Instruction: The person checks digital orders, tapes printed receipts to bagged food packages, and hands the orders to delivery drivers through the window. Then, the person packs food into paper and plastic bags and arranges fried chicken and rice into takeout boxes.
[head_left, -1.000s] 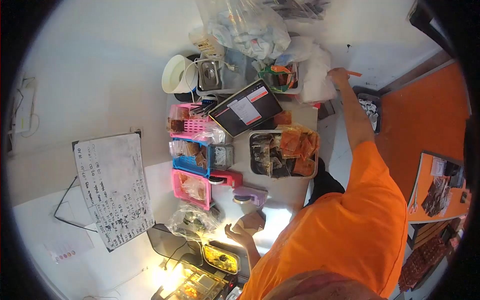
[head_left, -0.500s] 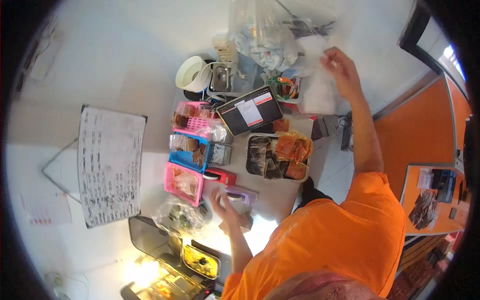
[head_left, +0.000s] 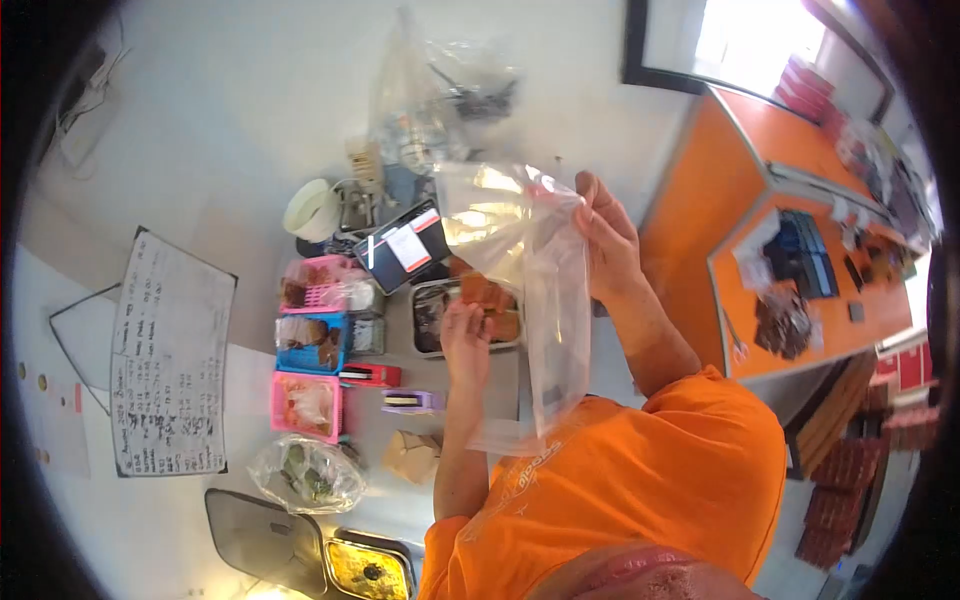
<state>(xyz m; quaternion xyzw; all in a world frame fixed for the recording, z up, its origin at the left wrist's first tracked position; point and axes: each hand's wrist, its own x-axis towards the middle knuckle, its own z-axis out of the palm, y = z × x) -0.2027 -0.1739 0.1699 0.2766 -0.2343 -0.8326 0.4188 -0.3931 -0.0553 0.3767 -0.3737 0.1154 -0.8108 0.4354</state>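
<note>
A large clear plastic bag [head_left: 560, 330] hangs unfolded in front of my chest. My right hand [head_left: 608, 235] pinches its upper right edge between thumb and fingers. My left hand [head_left: 466, 338] is beside the bag's left side, with its fingers bent and close together. Whatever those fingers may hold is hidden. Behind them is a metal tray [head_left: 425, 350] of dark and orange packets [head_left: 490, 296]; I cannot tell whether the hand touches them. A tablet [head_left: 402, 246] with a lit screen is tilted beyond the tray.
Along the left stand pink [head_left: 280, 408] and blue baskets [head_left: 290, 362] holding packets. Nearer are a red stapler [head_left: 372, 375], a purple tape dispenser [head_left: 415, 401], a brown paper piece [head_left: 411, 457] and a bag of greens [head_left: 308, 475]. A white tub [head_left: 312, 210] stands farther back.
My right hand has brought the clear bag from the back right to in front of me. My left hand has moved from near the tape dispenser to the tray. The view has turned right.
</note>
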